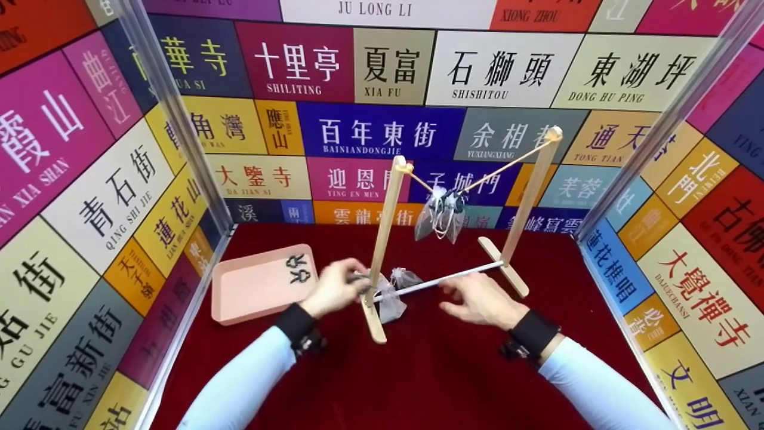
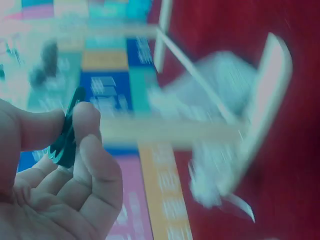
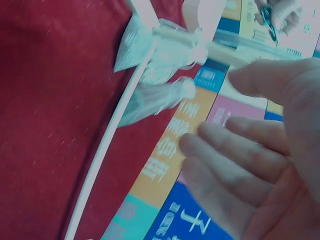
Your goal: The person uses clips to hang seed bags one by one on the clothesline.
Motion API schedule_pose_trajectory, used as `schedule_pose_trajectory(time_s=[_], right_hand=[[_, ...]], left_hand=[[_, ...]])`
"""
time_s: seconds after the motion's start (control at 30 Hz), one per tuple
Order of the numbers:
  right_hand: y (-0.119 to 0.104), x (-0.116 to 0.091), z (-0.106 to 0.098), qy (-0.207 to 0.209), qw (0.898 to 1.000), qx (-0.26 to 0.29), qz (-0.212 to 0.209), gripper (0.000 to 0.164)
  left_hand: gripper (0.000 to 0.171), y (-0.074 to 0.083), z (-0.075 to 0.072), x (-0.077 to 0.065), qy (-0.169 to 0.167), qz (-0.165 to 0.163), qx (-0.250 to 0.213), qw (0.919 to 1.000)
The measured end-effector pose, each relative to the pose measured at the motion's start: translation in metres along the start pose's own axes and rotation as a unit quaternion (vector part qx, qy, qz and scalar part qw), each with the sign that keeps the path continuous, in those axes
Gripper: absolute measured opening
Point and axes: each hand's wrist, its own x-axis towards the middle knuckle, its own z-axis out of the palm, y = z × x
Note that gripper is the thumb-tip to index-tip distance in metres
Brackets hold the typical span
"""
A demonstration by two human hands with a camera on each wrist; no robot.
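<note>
One clip (image 2: 66, 140), mid-left of left-wrist frame: left hand (image 1: 337, 288) is pinching it — right hand (image 1: 483, 298) is hovering slack, empty; probably light, stiff, best gripped at one end.

- Hands: two, left hand (image 1: 337, 288) and right hand (image 1: 486, 301), lower centre of the head view.
- Pink tray (image 1: 250, 295): one, left of centre.
- Dark clips (image 1: 299, 276): two, in the tray.
- Held clip (image 2: 69, 131): one, left side of the left wrist view.
- Wooden posts (image 1: 387, 227): two.
- White rod (image 1: 436, 282): one.
- Hanging bags (image 1: 425, 224): two visible, right of centre.
- Lying bags (image 1: 392, 306): at least two; overlap prevents exact count.
</note>
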Motion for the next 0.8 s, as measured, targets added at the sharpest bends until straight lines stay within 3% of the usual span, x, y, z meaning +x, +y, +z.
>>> schedule_pose_trajectory(time_s=[0.17, 0.3, 0.4, 0.53, 0.67, 0.8], right_hand=[[-0.022, 0.013, 0.008, 0.050, 0.998, -0.006, -0.035, 0.054], [-0.030, 0.021, 0.016, 0.089, 0.993, -0.001, -0.074, 0.049], [-0.030, 0.021, 0.020, 0.116, 0.986, 0.007, -0.116, 0.040], [-0.026, 0.019, 0.023, 0.129, 0.981, -0.005, -0.143, 0.038], [-0.018, 0.015, 0.025, 0.130, 0.980, -0.035, -0.146, 0.039], [-0.006, 0.007, 0.023, 0.149, 0.976, -0.057, -0.151, 0.029]], left_hand=[[0.013, 0.025, 0.032, 0.000, -0.067, 0.043, 0.010, 0.9968], [0.011, 0.036, 0.051, 0.003, -0.095, 0.058, -0.014, 0.9937], [0.010, 0.039, 0.058, 0.004, -0.109, 0.054, -0.043, 0.9916], [0.016, 0.038, 0.052, 0.004, -0.122, 0.047, -0.058, 0.9897], [0.022, 0.029, 0.033, 0.006, -0.083, 0.034, -0.042, 0.9950], [0.018, 0.015, 0.007, 0.012, 0.005, 0.024, 0.001, 0.9997]])
